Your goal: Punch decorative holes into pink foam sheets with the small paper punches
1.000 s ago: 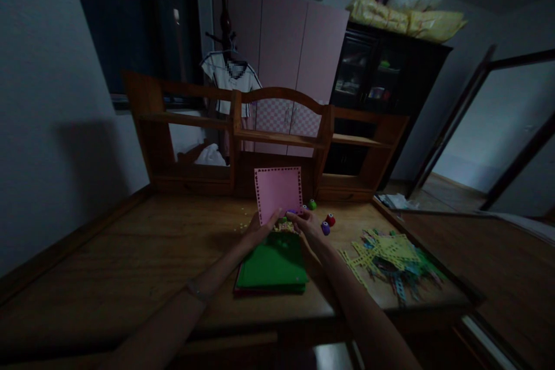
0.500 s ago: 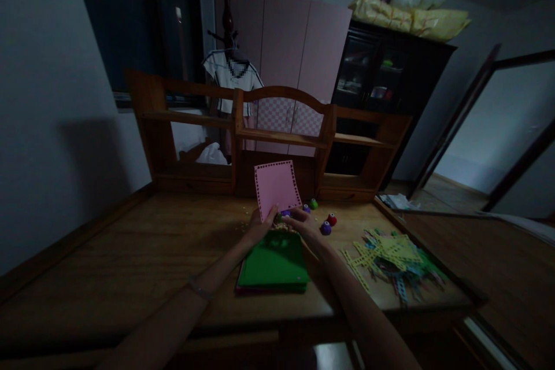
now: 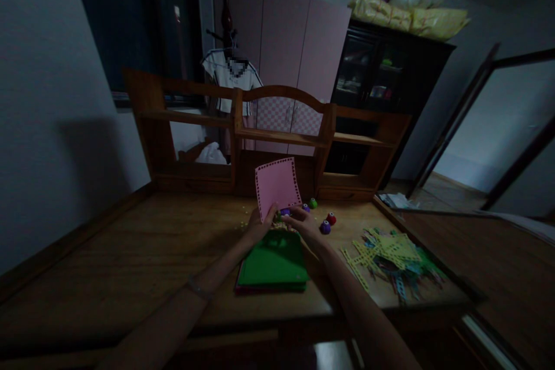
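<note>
**Pink sheet tipped a little further, hands barely moved**

Compared with a second ago, the pink sheet stands slightly higher in the middle of the frame and has turned, so its top edge now slopes up to the right. Both hands sit almost where they were.

The left grip is pressed together on the lower left edge of the sheet, thumb in front, and holds it upright above the bench. The sheet rises straight up from that pinch, with a row of punched holes along its border.

The right grip is just to the right, its fingers curled at a small purple punch that meets the bottom edge of the sheet. The light is too dim to tell whether it is clamped on the punch.

Below both hands lies a green stack of paper, with pale paper bits at its far edge. To the right are loose punches, and further right a pile of punched strips.
</note>
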Tool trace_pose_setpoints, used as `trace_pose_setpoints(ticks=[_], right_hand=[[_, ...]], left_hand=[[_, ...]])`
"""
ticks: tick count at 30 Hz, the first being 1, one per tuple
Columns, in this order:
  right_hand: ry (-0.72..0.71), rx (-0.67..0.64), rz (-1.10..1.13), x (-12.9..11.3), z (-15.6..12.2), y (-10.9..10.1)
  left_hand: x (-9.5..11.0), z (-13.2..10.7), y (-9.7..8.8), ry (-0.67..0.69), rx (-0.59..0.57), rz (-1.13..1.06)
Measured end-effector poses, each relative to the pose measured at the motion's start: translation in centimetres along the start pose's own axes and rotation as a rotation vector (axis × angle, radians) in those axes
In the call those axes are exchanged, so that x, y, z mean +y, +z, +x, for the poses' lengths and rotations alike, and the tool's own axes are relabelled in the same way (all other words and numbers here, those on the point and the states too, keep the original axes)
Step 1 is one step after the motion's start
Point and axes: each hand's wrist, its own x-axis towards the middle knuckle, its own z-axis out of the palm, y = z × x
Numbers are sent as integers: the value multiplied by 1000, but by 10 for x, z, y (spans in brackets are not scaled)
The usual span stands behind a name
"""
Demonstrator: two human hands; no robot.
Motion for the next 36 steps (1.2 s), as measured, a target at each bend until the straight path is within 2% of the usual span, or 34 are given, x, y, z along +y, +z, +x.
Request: trace_pose_setpoints(ticks=[7, 11, 14, 18, 22, 28, 32, 36], right_hand=[[27, 47, -7, 13, 5, -2], [77, 109, 61, 19, 7, -5], [97, 133, 89, 21, 8, -8], [90, 190, -27, 21, 10, -14], [-4, 292, -139, 16, 11, -17], [-71, 206, -201, 15, 12, -17], [-93, 227, -271, 25, 14, -20], [-56, 242, -231, 30, 15, -21]], left_hand=[[0, 0, 2, 5, 47, -20], [1, -1, 3, 8, 119, -35], [2, -1, 1, -11, 131, -34], [5, -2, 0, -25, 134, -25], [7, -2, 1, -13, 138, -39], [6, -1, -1, -30, 142, -31], [8, -3, -2, -58, 141, -29], [11, -4, -3, -64, 153, -26]])
